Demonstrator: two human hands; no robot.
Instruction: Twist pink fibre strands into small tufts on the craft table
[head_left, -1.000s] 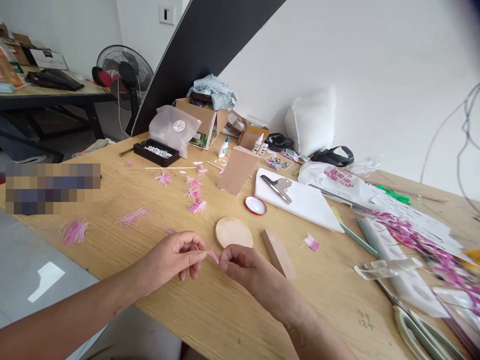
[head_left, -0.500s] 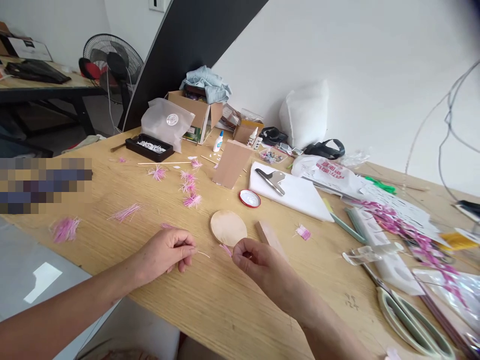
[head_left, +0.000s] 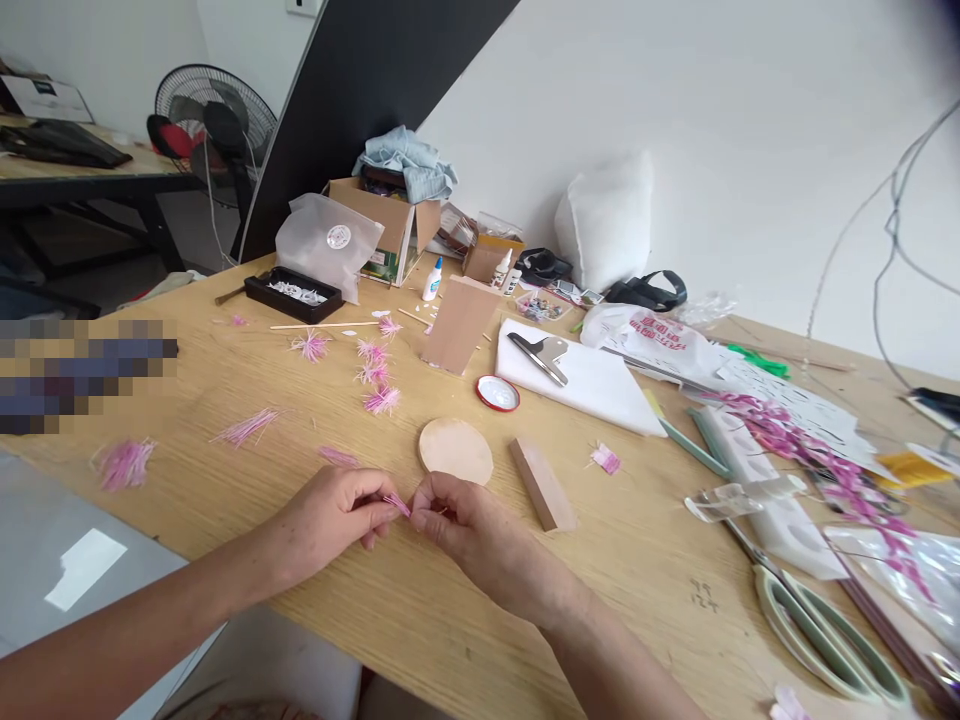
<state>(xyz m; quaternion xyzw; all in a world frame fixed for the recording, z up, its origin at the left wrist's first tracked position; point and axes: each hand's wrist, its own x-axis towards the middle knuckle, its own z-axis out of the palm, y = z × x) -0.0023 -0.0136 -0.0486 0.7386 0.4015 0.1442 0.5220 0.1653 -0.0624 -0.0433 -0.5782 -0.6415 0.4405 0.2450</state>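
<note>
On the surface at far left, a pink tuft is lying, then loose strands. Next, my left hand is pinching one end of a small pink bundle, which is bridging the gap between my hands. My right hand is pinching the other end. A round wooden disc is lying just beyond, then a wooden block, with scissors resting far right.
</note>
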